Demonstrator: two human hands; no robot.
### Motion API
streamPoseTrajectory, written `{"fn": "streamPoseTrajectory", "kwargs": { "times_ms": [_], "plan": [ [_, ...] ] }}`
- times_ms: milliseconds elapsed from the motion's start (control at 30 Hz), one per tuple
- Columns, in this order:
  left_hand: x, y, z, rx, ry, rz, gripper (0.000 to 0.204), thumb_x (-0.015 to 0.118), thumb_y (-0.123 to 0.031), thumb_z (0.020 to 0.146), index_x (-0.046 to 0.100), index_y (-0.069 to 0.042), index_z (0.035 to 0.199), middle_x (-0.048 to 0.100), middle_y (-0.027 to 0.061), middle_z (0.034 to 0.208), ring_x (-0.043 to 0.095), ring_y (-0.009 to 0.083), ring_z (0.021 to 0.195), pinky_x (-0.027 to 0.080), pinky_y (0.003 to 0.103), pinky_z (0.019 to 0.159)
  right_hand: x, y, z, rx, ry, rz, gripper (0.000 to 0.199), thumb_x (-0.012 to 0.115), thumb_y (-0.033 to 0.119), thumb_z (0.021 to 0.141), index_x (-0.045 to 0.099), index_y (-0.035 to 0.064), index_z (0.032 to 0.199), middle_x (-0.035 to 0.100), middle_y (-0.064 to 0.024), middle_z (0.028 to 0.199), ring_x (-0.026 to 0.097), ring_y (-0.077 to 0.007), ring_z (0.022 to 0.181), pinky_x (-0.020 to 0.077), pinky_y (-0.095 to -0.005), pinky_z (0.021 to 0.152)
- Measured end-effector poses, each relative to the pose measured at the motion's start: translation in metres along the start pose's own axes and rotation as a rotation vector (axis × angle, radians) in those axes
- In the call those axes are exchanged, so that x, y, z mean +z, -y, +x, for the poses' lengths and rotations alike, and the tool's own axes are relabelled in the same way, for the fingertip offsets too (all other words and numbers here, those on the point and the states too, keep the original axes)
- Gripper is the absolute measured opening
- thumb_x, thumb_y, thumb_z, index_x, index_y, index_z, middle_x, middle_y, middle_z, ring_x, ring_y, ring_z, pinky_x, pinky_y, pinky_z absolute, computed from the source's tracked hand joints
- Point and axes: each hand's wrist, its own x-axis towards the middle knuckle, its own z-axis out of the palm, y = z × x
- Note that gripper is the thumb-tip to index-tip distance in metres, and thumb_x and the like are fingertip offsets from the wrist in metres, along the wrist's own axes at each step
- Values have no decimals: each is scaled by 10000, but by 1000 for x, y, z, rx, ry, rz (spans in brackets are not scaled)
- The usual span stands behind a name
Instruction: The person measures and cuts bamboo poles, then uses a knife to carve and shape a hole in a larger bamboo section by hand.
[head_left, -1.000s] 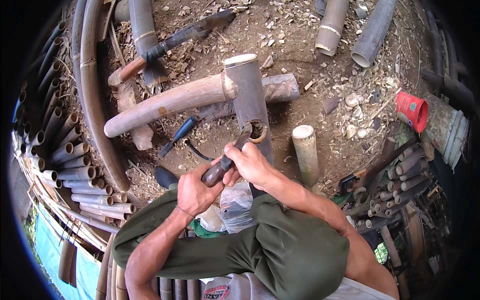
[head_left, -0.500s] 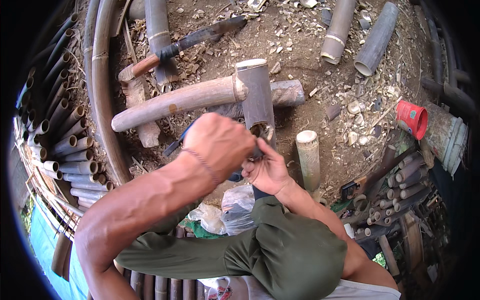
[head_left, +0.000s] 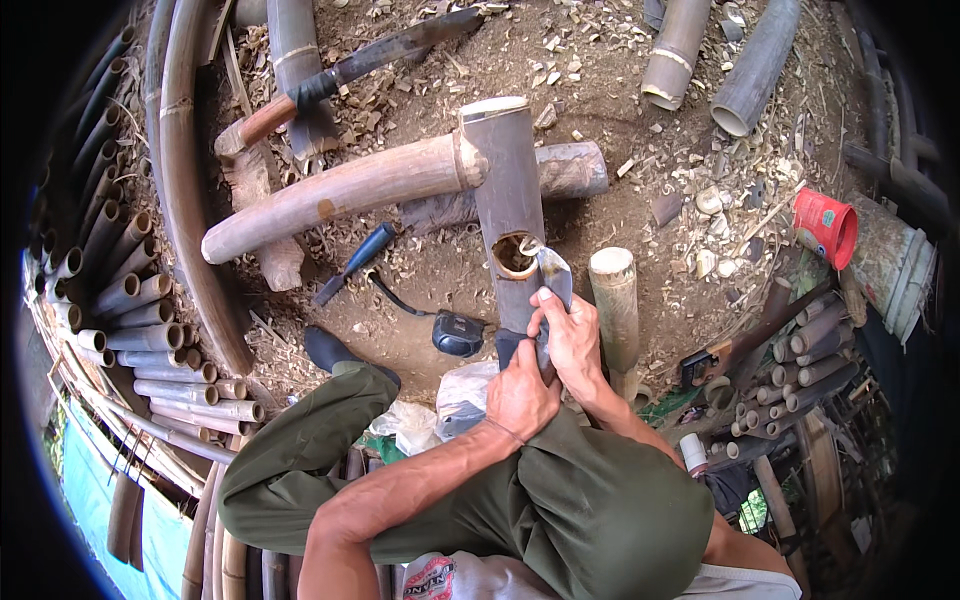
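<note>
A knife with a broad grey blade (head_left: 555,272) points away from me, its tip at the edge of a hole cut in the dark bamboo tube (head_left: 507,170). My left hand (head_left: 522,392) is closed round the knife's lower end; any handle is hidden in the fist. My right hand (head_left: 572,345) grips the blade from the right, thumb laid along it. A pale curled shaving (head_left: 530,244) sits at the blade's tip. From the tube's upper part a thick bamboo piece (head_left: 340,192) juts out to the left.
A machete (head_left: 345,75), a blue-handled chisel-like tool (head_left: 358,262) and a tape measure (head_left: 458,333) lie on the chip-strewn ground. An upright bamboo piece (head_left: 614,300) stands right of my hands. Stacked bamboo (head_left: 150,335) lines the left; a red container (head_left: 825,230) lies at right.
My left hand has come back toward my body, uncovering the hole. The knife blade now shows between my hands. The view has shifted slightly.
</note>
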Motion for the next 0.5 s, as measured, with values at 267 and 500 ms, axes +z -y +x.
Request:
{"fn": "streamPoseTrajectory", "kwargs": {
  "times_ms": [267,500],
  "plan": [
    [-209,-8,49,528,343,967,224,640,-115,771,583,-83,985,675,120,848,695,321,735,543,433,615,43,-9,3,506,791,1117,357,570,262,999,533,83,1305,678,-78,981,578,-153,578,521,-320,607],
    [-113,39,22,183,235,420,368,695,-191,720,537,-81,1034,677,196,867,678,386,784,549,493,696,15,14,-1,310,342,505,216,635,202,930,670,17,1036,720,-99,858,485,-70,486,422,-237,480]
  ]
}}
